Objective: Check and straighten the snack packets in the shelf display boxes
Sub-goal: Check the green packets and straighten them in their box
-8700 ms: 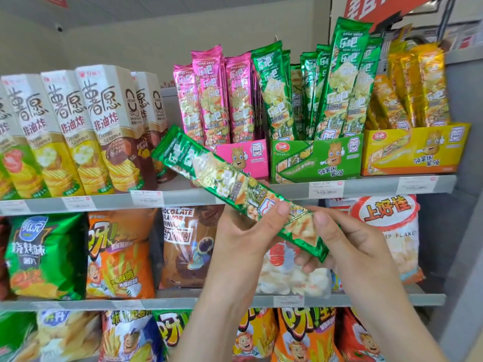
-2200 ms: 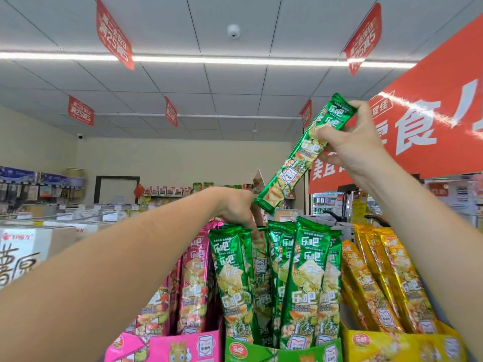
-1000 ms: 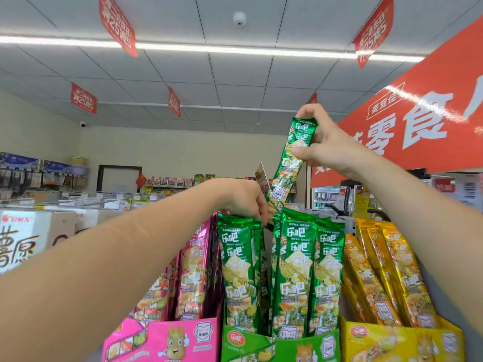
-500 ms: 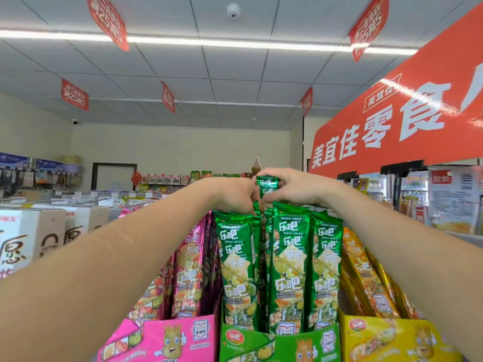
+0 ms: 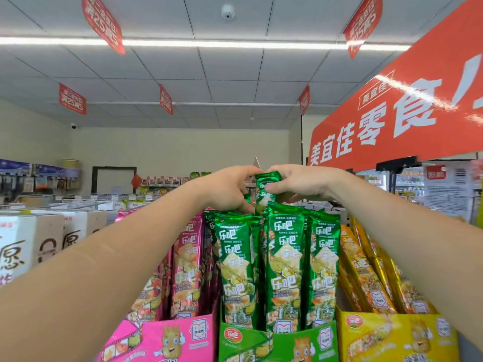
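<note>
1. Up high, the left hand (image 5: 230, 189) and right hand (image 5: 298, 182) meet, both pinching the top of one green packet (image 5: 267, 188).
2. That packet stands upright at the far side of the green display box (image 5: 277, 346), behind the near green packets (image 5: 283, 265).
3. Left is the pink box (image 5: 162, 338); right, the yellow box (image 5: 397, 335).

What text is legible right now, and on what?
"美宜佳零食" on the big red overhead banner.
"乐吧" on the tall green snack packets.
"乐吧" on the pink snack packets.
Hanging red ceiling tags: blurred.
White cartons at left: cut off.
</note>
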Available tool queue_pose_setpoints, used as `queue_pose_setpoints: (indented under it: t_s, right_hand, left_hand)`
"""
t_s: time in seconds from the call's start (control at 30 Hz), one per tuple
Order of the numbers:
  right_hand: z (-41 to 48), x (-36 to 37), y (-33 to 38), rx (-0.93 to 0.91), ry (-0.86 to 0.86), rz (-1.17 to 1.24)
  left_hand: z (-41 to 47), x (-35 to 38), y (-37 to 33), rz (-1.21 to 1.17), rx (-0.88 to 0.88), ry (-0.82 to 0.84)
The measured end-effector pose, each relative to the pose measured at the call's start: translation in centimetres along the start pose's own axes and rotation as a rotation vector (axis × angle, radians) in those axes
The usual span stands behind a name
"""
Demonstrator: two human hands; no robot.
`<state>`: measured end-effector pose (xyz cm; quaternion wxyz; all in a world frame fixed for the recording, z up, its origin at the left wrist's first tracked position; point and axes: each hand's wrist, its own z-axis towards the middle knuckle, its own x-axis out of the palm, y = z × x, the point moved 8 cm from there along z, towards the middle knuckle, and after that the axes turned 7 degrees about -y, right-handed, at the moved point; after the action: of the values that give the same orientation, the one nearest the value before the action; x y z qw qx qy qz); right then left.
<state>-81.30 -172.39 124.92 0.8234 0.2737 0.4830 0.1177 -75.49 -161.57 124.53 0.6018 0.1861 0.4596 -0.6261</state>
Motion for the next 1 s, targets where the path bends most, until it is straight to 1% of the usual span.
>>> queue_pose_setpoints:
  t_s: [0.03,0.1,0.17,0.23,0.3,0.37,0.47,0.53,0.57,0.63,0.67,0.7,0.77,0.8,0.83,0.9,0.93,1.0]
  right_hand:
    - [-0.1,0.1,-0.1,0.009,0.027,0.034]
    - [-0.2,0.3,-0.3,0.029,0.053,0.092]
    - [-0.2,0.3,-0.4,0.05,0.027,0.094]
    - [-0.1,0.2,-0.6,0.056,-0.006,0.043]
    - [-0.4,0.1,-1.0,0.055,-0.042,0.002]
    - [-0.8,-0.2,-1.2,0.034,-0.081,0.006]
    - [-1.3,-0.1,-0.9,-0.045,-0.075,0.008]
    - [-1.6,0.0,-0.2,-0.098,-0.08,-0.012]
    - [-1.6,0.1,0.1,-0.118,-0.075,-0.013]
    - [-2.0,0.3,0.8,-0.149,-0.065,-0.03]
    - [-2.3,0.4,1.0,-0.155,-0.056,-0.052]
    - [-2.5,0.3,1.3,-0.161,-0.055,-0.057]
    - [-2.7,0.0,1.7,-0.18,-0.091,-0.042]
    - [-2.7,-0.1,2.1,-0.21,-0.116,-0.06]
    - [-2.8,-0.2,2.6,-0.257,-0.135,-0.099]
    - [-2.9,-0.4,3.4,-0.326,-0.177,-0.111]
    - [-3.0,-0.7,3.5,-0.32,-0.202,-0.04]
    - [-2.8,-1.4,3.0,-0.253,-0.224,0.153]
  left_hand:
    - [0.0,-1.0,-0.1,-0.066,0.016,-0.053]
    - [0.2,-4.2,-0.6,-0.161,0.067,-0.255]
    - [0.1,-7.0,-1.3,-0.25,0.115,-0.452]
    - [0.1,-7.9,-1.6,-0.402,0.109,-0.55]
    - [-0.4,-8.1,-2.3,-0.459,0.122,-0.638]
    - [-2.0,-9.4,-3.5,-0.462,0.216,-0.796]
    - [-5.6,-12.8,-6.8,-0.483,0.43,-0.995]
    - [-7.9,-14.7,-9.7,-0.439,0.561,-1.078]
    - [-8.7,-15.3,-11.1,-0.451,0.598,-1.085]
    - [-10.2,-15.8,-13.8,-0.499,0.598,-1.05]
    - [-10.6,-15.5,-15.1,-0.46,0.583,-0.989]
    - [-10.5,-14.7,-16.4,-0.346,0.56,-0.873]
    - [-9.9,-10.9,-17.3,-0.013,0.491,-0.569]
    - [-9.6,-8.8,-16.7,0.154,0.439,-0.458]
    - [-9.4,-7.1,-15.5,0.31,0.375,-0.389]
    - [-9.2,-4.3,-12.4,0.518,0.229,-0.279]
    - [-9.2,-3.1,-10.9,0.555,0.162,-0.218]
    - [-9.2,-1.7,-8.7,0.533,0.079,-0.146]
